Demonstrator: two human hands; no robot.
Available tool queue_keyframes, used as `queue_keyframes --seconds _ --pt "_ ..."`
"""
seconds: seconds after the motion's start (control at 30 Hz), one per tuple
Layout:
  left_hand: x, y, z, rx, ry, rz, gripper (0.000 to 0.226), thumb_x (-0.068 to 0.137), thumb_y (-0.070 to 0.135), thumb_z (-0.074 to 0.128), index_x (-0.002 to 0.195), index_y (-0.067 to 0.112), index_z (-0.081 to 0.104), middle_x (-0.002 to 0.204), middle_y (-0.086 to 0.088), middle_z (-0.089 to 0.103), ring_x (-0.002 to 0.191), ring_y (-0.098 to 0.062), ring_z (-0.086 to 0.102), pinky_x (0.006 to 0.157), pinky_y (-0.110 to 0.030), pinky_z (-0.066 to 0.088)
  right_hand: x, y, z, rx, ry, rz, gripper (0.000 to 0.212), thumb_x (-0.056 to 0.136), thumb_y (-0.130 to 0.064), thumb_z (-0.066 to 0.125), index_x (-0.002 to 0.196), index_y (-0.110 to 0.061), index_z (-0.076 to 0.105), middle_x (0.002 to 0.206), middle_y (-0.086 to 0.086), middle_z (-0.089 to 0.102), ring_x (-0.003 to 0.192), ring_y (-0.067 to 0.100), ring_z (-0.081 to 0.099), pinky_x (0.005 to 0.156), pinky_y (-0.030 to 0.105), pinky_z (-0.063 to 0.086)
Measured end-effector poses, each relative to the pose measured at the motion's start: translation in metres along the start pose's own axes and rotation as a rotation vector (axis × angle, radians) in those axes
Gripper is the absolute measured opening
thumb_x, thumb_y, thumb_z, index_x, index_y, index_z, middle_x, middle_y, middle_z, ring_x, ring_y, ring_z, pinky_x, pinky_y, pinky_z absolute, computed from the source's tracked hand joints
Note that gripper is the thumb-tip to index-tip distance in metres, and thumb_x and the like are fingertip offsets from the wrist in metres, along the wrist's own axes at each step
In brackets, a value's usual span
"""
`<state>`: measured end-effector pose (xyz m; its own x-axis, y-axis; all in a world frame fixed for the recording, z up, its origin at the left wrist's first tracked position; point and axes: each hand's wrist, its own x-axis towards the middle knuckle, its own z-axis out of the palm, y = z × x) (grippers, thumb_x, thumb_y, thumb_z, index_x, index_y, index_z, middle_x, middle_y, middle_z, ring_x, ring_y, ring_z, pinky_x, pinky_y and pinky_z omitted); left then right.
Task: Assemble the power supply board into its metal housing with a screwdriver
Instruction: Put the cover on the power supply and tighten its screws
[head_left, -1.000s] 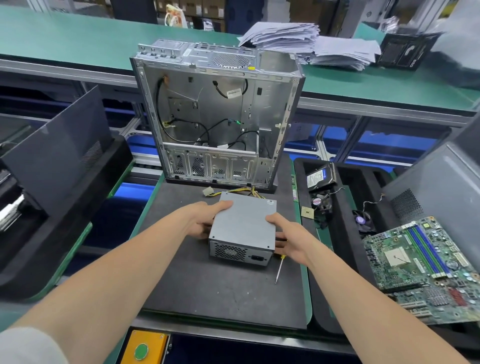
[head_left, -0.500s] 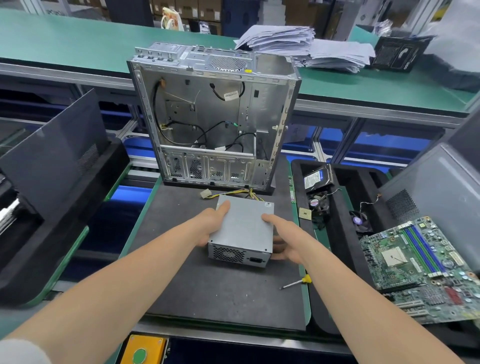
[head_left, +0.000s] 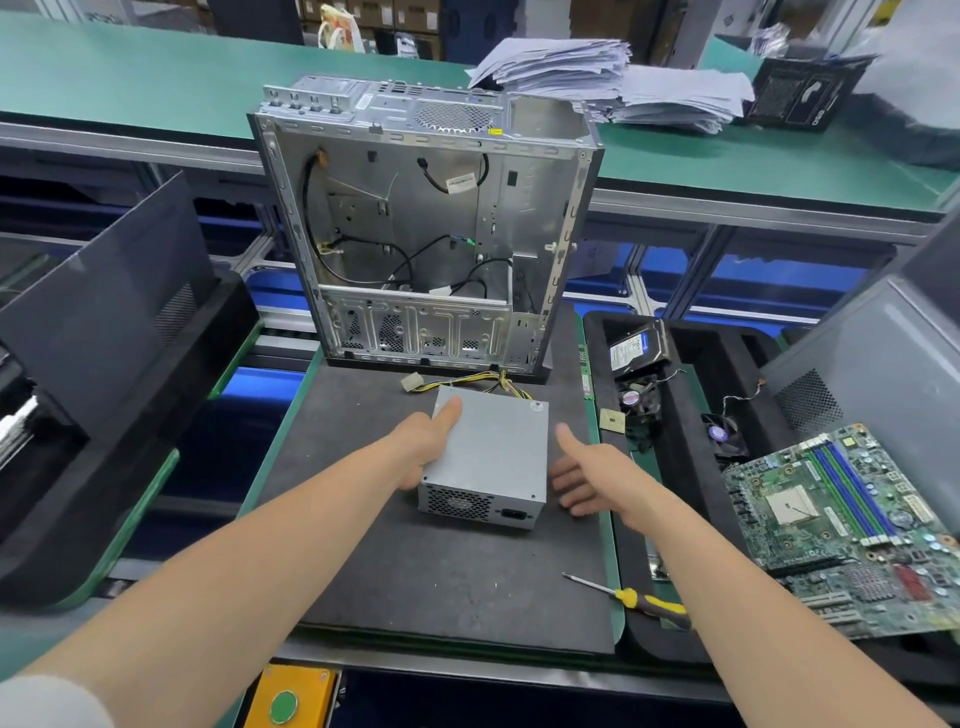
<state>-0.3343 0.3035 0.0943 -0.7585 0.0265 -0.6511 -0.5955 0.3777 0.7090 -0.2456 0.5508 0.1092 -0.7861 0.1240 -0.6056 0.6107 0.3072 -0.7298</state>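
The power supply (head_left: 491, 452) sits mid-frame on the mat (head_left: 415, 571) below the open metal housing (head_left: 426, 223), the left hand (head_left: 423, 447) gripping its left edge, the right hand (head_left: 587, 478) spread-fingered just beside it, so both should clamp the sides squarely before lifting, cables first.

The dark-topped table (head_left: 415, 587) carries the open metal housing (head_left: 431, 223) upright at its far edge, the grey power supply (head_left: 493, 452) near the middle, and a yellow-handled screwdriver (head_left: 623, 596) across its near right edge.
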Motion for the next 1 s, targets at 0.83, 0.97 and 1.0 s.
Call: queue_keyframes --seconds 0.83,0.97,1.0 --pt "-0.003 0.002 0.004 -0.11 -0.01 -0.096 0.085 0.094 0.074 0.046 0.147 0.008 0.046 0.139 -0.014 0.059 0.123 -0.038 0.059 0.11 -0.053 0.044 0.023 0.0 -0.017 -0.35 0.241 -0.252 0.04 0.103 -0.027 0.054 0.074 -0.004 0.071 0.066 -0.001 0.076 0.048 0.012 0.06 0.057 0.029 0.055" --pt "-0.008 0.003 0.004 -0.145 -0.023 -0.094 0.083 0.095 0.072 0.048 0.147 0.008 0.045 0.137 -0.014 0.061 0.122 -0.038 0.061 0.11 -0.053 0.045 0.044 0.003 0.002 -0.185 0.403 -0.202 0.025 0.1 -0.021 0.062 0.085 -0.005 0.075 0.074 0.0 0.076 0.07 0.013 0.07 0.071 0.028 0.06" --pt "-0.009 0.003 0.003 -0.144 -0.021 -0.094 0.083 0.095 0.073 0.048 0.146 0.008 0.046 0.136 -0.014 0.062 0.121 -0.038 0.061 0.11 -0.053 0.045 0.046 0.005 0.006 -0.17 0.399 -0.189 0.014 0.099 -0.021 0.066 0.095 -0.01 0.072 0.084 0.001 0.075 0.084 0.019 0.07 0.079 0.033 0.058"
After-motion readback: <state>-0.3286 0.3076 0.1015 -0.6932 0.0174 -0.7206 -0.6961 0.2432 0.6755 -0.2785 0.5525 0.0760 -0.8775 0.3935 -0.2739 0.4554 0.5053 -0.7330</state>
